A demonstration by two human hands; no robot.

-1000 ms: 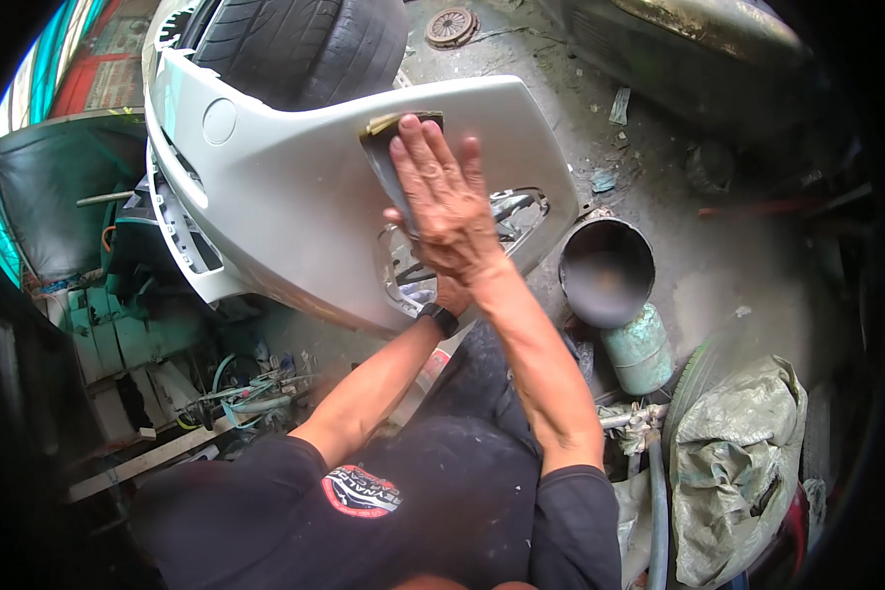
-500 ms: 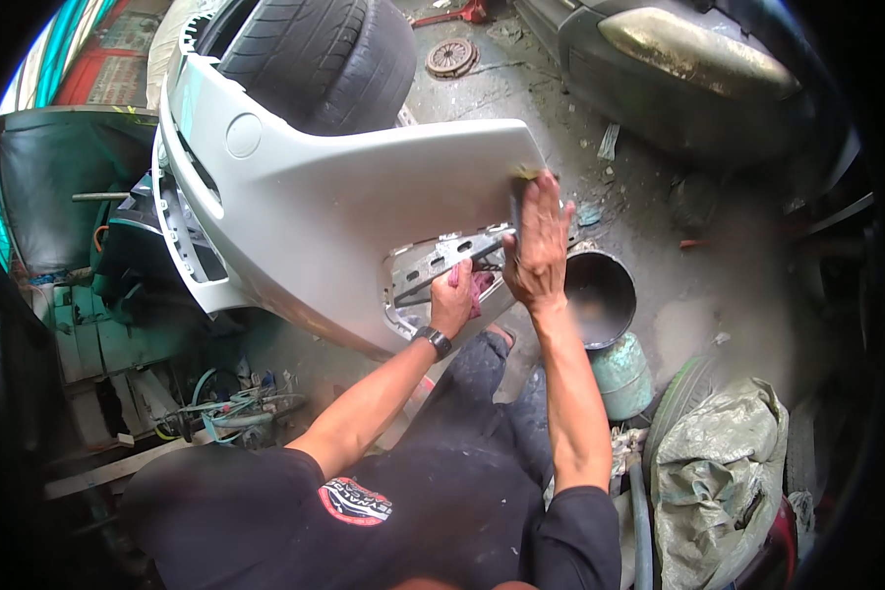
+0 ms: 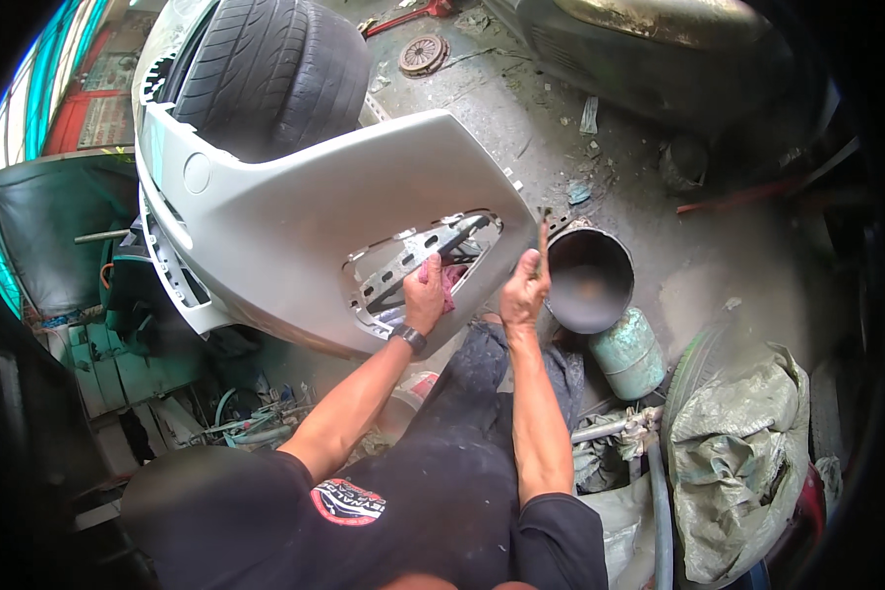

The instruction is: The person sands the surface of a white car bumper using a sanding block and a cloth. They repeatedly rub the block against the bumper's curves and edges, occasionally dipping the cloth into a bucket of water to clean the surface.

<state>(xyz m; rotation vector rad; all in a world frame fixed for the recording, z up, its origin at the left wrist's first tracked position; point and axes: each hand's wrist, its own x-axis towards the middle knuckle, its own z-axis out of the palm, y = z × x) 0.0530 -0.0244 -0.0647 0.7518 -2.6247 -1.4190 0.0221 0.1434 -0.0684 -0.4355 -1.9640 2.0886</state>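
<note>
A pale grey car bumper (image 3: pixel 265 231) lies in front of me, its corner opening bare to a perforated metal bracket (image 3: pixel 403 270). My left hand (image 3: pixel 424 298) is closed on a dark pink rag (image 3: pixel 452 285) at that opening. Just off the bumper's right edge, my right hand (image 3: pixel 525 293) grips a thin flat piece, apparently sandpaper (image 3: pixel 544 241), seen edge-on with the thumb upright along it. Beside this hand stands a dark round bucket (image 3: pixel 592 280); what lies at its bottom is blurred.
A large tire (image 3: pixel 275 74) stands behind the bumper. Right of my legs are a green metal tank (image 3: pixel 627 356) and a crumpled grey sack (image 3: pixel 742 472). Farther off lie a round clutch plate (image 3: pixel 423 56) and another dark bumper (image 3: pixel 649 69). Scrap crowds the left.
My right hand has come off the bumper's face, moved down toward me and turned from flat to a grip. The left hand stays at the opening. The whole view has shifted slightly.
</note>
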